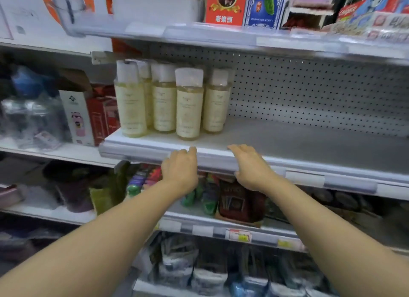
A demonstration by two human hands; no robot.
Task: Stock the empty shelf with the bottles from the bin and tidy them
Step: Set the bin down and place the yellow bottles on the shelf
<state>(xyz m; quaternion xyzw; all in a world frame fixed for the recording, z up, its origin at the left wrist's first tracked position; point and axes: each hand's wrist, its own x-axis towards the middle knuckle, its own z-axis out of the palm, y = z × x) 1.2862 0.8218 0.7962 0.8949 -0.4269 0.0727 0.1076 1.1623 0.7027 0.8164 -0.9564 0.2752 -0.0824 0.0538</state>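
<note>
Several pale yellow bottles (189, 104) with white caps stand upright in a cluster at the left end of the grey shelf (309, 141). Most of that shelf to their right is bare. My left hand (180, 167) is at the shelf's front edge, just below the front bottle, fingers loosely curled and holding nothing. A little to the right, my right hand (250, 166) is at the same front rail with fingers relaxed, and it holds nothing. The bin is out of view.
A pegboard back panel (309, 90) closes the shelf behind. The shelf above (221, 34) carries boxes and toothpaste. Lower shelves (221, 228) hold packets and small goods. To the left, a neighbouring shelf (55, 152) has boxes and wrapped items.
</note>
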